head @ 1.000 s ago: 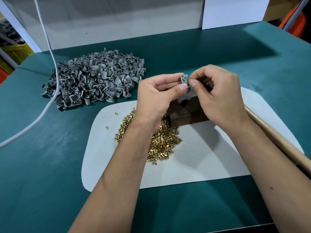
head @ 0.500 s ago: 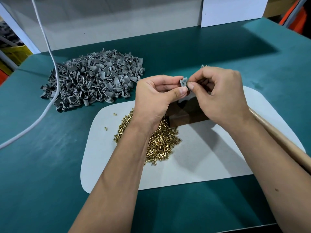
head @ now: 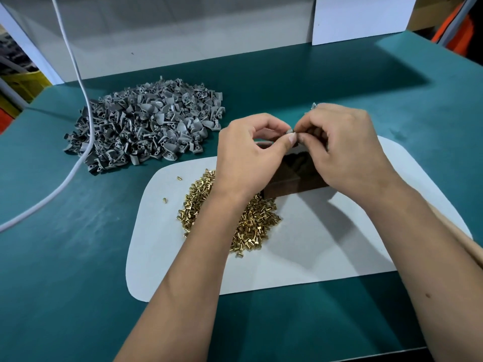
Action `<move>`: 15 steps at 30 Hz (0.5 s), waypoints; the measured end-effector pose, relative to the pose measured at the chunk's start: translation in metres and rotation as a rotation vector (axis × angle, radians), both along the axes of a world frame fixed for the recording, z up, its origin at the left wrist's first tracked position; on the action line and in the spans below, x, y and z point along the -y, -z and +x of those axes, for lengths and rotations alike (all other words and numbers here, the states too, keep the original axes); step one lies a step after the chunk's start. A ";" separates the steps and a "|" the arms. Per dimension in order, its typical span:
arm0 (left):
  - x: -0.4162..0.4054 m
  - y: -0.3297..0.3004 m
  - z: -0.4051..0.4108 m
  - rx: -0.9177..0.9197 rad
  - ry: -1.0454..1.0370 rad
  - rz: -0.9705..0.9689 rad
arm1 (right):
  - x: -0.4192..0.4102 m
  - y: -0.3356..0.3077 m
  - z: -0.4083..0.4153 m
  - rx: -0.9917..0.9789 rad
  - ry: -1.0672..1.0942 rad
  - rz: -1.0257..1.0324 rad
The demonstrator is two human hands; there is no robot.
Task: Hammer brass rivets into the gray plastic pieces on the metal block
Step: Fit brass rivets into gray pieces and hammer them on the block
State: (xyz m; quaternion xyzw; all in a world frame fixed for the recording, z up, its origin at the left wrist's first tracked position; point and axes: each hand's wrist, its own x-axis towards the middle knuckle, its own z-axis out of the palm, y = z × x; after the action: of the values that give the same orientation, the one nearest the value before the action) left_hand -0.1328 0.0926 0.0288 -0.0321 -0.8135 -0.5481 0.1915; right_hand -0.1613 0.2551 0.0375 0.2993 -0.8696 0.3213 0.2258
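Both hands are meeting above the dark metal block (head: pixel 292 176), just like a moment ago, but now they are pushed closer together. The left hand (head: pixel 251 155) is pinching a little gray plastic piece (head: pixel 289 131) between thumb and finger. A second ago I could see most of that piece; now only a tiny bit is peeking out. The right hand (head: pixel 342 145) is curled in tight against it, its fingertips pinching at the same spot. I think it is poking a rivet into the piece, but the rivet itself is too small and hidden for me to see.

So the piece is not sitting on the block yet, and no hammering is happening. The wooden handle (head: pixel 467 246) is lying under the right arm, untouched.

The big pile of brass rivets (head: pixel 251 223) is waiting on the white mat (head: pixel 326 257), and the heap of gray pieces (head: pixel 146 126) is sitting on the green table (head: pixel 65 283).
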 end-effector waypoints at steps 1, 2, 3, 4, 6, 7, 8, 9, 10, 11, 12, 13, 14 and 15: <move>0.000 0.000 0.000 -0.019 -0.015 -0.042 | 0.000 -0.001 0.000 -0.012 -0.012 0.021; 0.000 0.000 0.001 -0.029 -0.031 -0.073 | -0.001 -0.003 0.000 -0.019 -0.018 0.036; 0.000 0.001 0.001 -0.031 -0.044 -0.094 | -0.002 -0.003 0.001 -0.022 -0.017 0.041; 0.000 0.002 0.001 -0.020 -0.049 -0.108 | -0.004 -0.004 0.001 -0.022 -0.006 0.033; -0.001 0.004 0.001 0.031 -0.036 -0.134 | -0.011 -0.005 -0.002 0.008 0.073 -0.011; -0.001 0.006 0.001 0.054 -0.034 -0.150 | -0.018 -0.005 -0.005 0.052 0.159 -0.028; 0.001 0.006 0.001 0.068 -0.040 -0.170 | -0.026 -0.005 -0.010 0.116 0.271 -0.015; 0.002 0.006 0.001 0.075 -0.049 -0.188 | -0.036 -0.004 -0.016 0.191 0.399 0.047; 0.003 0.006 0.000 0.078 -0.053 -0.199 | -0.044 -0.003 -0.020 0.276 0.515 0.158; 0.005 0.006 0.000 0.083 -0.050 -0.197 | -0.050 -0.002 -0.023 0.362 0.590 0.277; 0.005 0.006 0.000 0.091 -0.045 -0.188 | -0.053 -0.001 -0.023 0.432 0.624 0.361; 0.006 0.006 0.000 0.098 -0.043 -0.181 | -0.053 0.001 -0.023 0.482 0.634 0.393; 0.006 0.006 0.000 0.104 -0.044 -0.176 | -0.053 0.002 -0.022 0.513 0.641 0.387; 0.006 0.007 0.000 0.109 -0.044 -0.170 | -0.052 0.003 -0.022 0.528 0.657 0.376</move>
State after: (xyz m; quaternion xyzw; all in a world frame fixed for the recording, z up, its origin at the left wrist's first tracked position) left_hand -0.1332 0.0867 0.0221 -0.0007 -0.8669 -0.4735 0.1556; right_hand -0.1836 0.3074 0.0347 -0.0486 -0.9893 0.1345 0.0280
